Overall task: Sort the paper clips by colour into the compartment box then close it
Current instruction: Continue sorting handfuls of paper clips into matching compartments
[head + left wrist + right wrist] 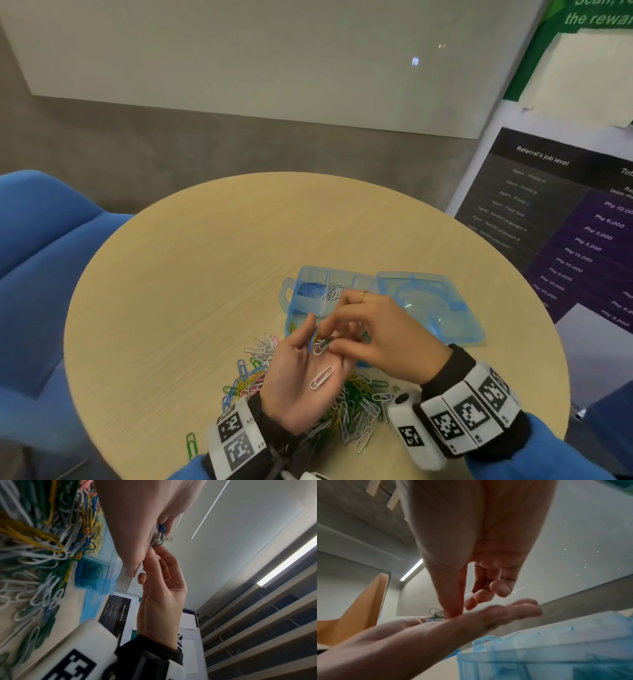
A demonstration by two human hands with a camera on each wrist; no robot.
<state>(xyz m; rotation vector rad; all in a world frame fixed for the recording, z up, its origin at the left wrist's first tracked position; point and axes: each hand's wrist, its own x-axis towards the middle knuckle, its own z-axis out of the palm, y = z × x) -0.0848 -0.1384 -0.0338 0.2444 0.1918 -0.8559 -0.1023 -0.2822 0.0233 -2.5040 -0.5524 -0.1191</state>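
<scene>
Round wooden table (pixel 191 260) | compartment box (pixel 310 301) lid open, blue and white clips in two compartments | mixed pile (pixel 356 401) mostly unsorted | left hand (pixel 301 373) palm-up, flat, carrying white paper clip (pixel 321 377) | right hand (pixel 383 339) pinching clips off its fingers | closing pending

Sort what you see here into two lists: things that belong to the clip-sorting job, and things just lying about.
Part of the job:
- mixed paper clip pile
- blue compartment box, lid open
- white paper clip on the left hand
- clip cluster pinched by the right hand

Just lying about:
- blue chair
- referral poster
- whiteboard
</scene>
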